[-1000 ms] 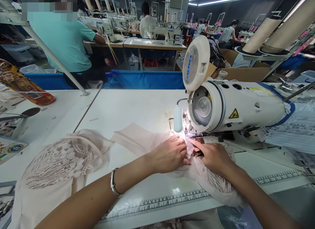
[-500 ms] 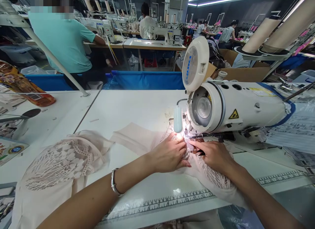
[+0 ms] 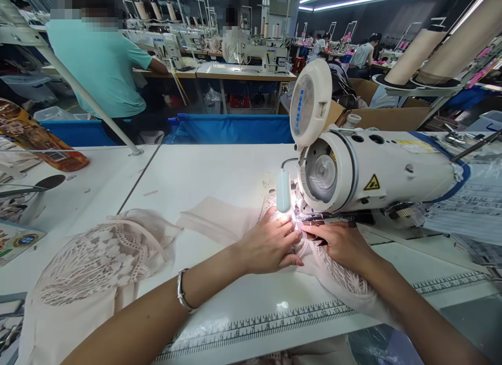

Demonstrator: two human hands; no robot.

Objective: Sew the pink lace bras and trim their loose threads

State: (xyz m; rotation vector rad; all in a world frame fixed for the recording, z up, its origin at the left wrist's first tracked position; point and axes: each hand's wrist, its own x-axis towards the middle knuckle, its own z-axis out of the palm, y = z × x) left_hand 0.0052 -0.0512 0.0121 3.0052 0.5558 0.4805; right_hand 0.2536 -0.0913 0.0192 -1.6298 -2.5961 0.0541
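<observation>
**Lace under the needle**

Rows of sewing stations filled the hall behind a white table (image 3: 219, 171). At its middle, the left hand (image 3: 270, 244) lay flat, fingers spread narrow, pressing pale lace fabric (image 3: 341, 281) beside the sewing machine (image 3: 372, 171). At three o'clock of it, the right hand (image 3: 341, 244) pinched the same lace at the lit needle.
</observation>
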